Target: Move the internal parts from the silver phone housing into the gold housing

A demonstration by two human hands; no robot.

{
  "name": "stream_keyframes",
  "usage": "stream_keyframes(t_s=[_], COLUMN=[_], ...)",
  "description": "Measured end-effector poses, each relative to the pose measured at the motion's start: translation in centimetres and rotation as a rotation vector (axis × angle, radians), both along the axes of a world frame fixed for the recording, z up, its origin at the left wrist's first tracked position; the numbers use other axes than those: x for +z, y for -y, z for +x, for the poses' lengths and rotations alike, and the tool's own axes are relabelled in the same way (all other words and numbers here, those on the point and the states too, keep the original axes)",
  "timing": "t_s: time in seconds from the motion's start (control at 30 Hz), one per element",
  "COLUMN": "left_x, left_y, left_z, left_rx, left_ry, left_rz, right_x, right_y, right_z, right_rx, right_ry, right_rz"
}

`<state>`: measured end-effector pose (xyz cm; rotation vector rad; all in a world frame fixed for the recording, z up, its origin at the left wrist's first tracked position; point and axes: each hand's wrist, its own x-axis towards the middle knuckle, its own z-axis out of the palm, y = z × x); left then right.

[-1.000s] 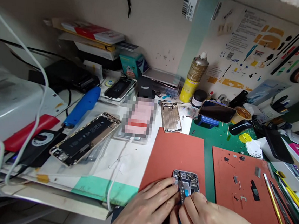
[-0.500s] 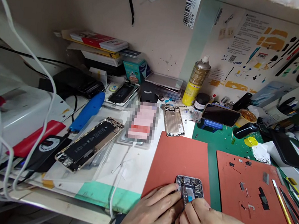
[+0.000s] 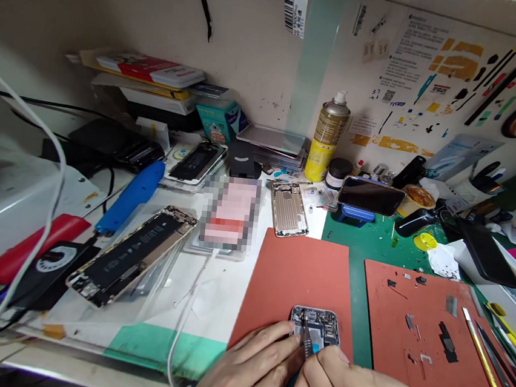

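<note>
An opened phone [image 3: 329, 328] with its inner boards showing lies at the front of the red mat [image 3: 296, 270]. My left hand [image 3: 255, 363] is closed along its left edge, fingertips reaching over the frame. Pinched in my right hand [image 3: 335, 380] is a slim, pointed metal tool [image 3: 307, 343] with a ridged grip; I cannot tell whether it is tweezers or a driver. Its tip points at the phone's upper left interior. Part of a blue piece shows beside my right fingers. The phone's lower part is hidden by my hands.
To the right, another red mat [image 3: 368, 307] carries small loose parts and a gold pen-like tool [image 3: 486, 361]. Left stand an opened phone with battery [image 3: 133, 254] and a blue-handled tool [image 3: 132, 196]. Behind are a gold phone shell [image 3: 289, 210] and spray can [image 3: 328, 136].
The whole view has shifted slightly, so the bench and my hands appear further left. Both hands keep their hold, and the tool tip stays at the phone's upper left.
</note>
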<state>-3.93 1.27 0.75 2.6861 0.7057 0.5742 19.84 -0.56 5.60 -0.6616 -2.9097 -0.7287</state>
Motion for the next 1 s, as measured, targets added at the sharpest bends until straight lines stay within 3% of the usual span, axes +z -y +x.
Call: stream_keyframes(t_s=[0.53,0.8,1.0], left_x=[-0.3,-0.3,0.0], left_y=[0.3,1.0,0.9], left_z=[0.0,0.8,1.0], left_rx=[-0.002,0.071,0.056], left_ry=[-0.049,0.056,0.060], left_rz=[0.077,-0.016,0.002], right_x=[1.1,2.8,3.1], right_y=[-0.3,-0.3,-0.4], right_z=[0.4,0.5,0.7], right_rx=[0.045,0.076,0.148], right_ry=[0.044,0.134,0.108], right_rz=[0.005,-0.115,-0.164])
